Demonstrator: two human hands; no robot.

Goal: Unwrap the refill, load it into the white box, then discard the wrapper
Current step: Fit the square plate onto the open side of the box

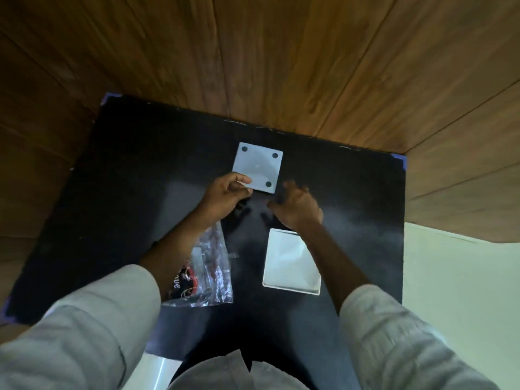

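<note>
Fingers of the left hand pinch the near-left corner of a white square plate with dark round spots at its corners, seemingly the underside of the white box or its base; thumb on top, the rest curled beneath, the far edge of the plate low over the black tabletop or resting on it, which of the two cannot be told. The right hand hovers just beside the plate's near-right corner, fingers loosely curled and blurred, holding nothing that can be seen.

A corner pinch is a thin hold; I judge the plate could swivel or slip out if the right hand bumps it while reaching in, and a drop onto the glossy top might send it skidding toward the far edge by the wooden wall.

Nearer the body, a white tray-like piece, probably the other half of the box, lies under the right forearm; a careless pull back of that arm could drag it. The crinkled clear wrapper, with some printed content showing through, lies under the left forearm; whether the refill is inside it cannot be told; a sleeve could sweep it off.
</note>
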